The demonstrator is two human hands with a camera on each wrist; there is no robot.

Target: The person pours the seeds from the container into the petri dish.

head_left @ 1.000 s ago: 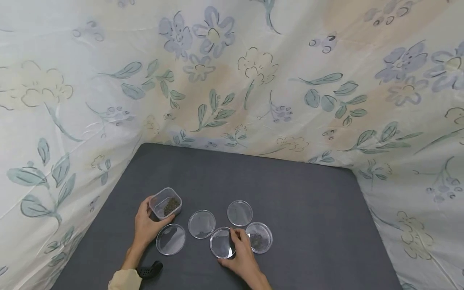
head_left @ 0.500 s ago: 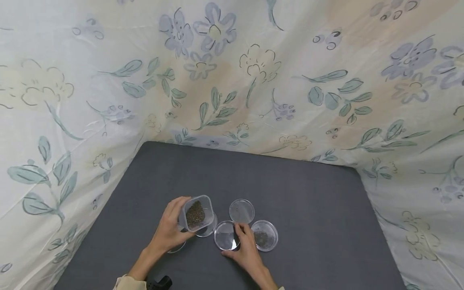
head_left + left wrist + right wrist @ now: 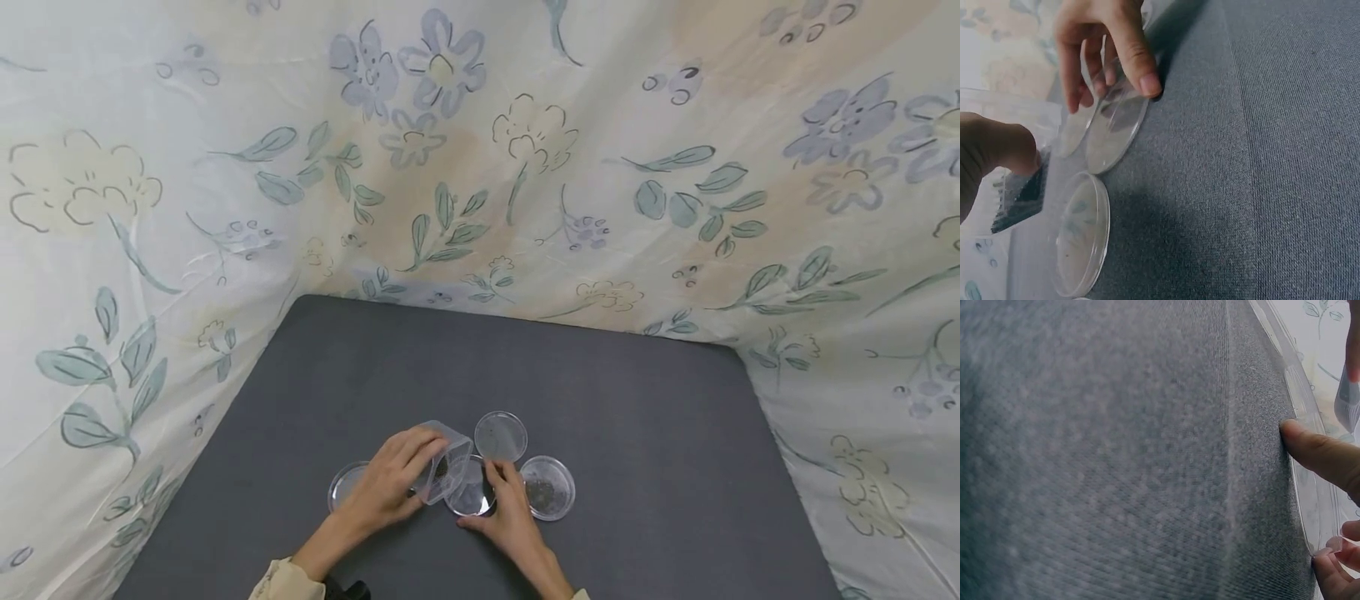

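Observation:
In the head view my left hand (image 3: pixel 390 483) grips a clear rectangular plastic tub (image 3: pixel 457 467) by its sides. The tub tips to the right over the left part of a clear petri dish (image 3: pixel 474 497), and dark loose crumbs (image 3: pixel 442 467) show inside. In the left wrist view, the thumb lies along the tub (image 3: pixel 1047 125). My right hand (image 3: pixel 513 517) holds the petri dish by its rim, thumb at the near edge and fingers at the far edge; the right wrist view shows its thumb on that rim (image 3: pixel 1313 494). Whether crumbs are falling cannot be made out.
Right of my right hand lies a petri dish (image 3: pixel 549 488) with dark bits in it. Another dish (image 3: pixel 501 437) lies behind, and one (image 3: pixel 343 485) sits partly under my left forearm. A further dish (image 3: pixel 1084 234) shows below the tub. Floral cloth (image 3: pixel 480 167) borders the grey table (image 3: pixel 637 417).
My left hand has carried the tub right, from beyond the leftmost dish to the dish in my right hand, and tilted it. My right hand has kept its hold almost in place.

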